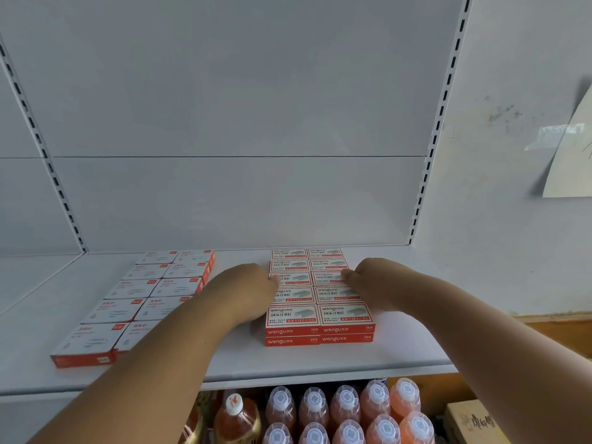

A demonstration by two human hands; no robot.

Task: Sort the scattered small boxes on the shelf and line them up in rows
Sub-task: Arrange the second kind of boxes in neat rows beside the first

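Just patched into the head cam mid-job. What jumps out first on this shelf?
Both hands sit against the block of red-and-white staple boxes right of centre on the white shelf: the left hand at its left side, the right hand at its right. The block is two columns wide and two layers high at the front. To the left lies a second two-column group of white boxes, and below the shelf stand orange drink bottles.
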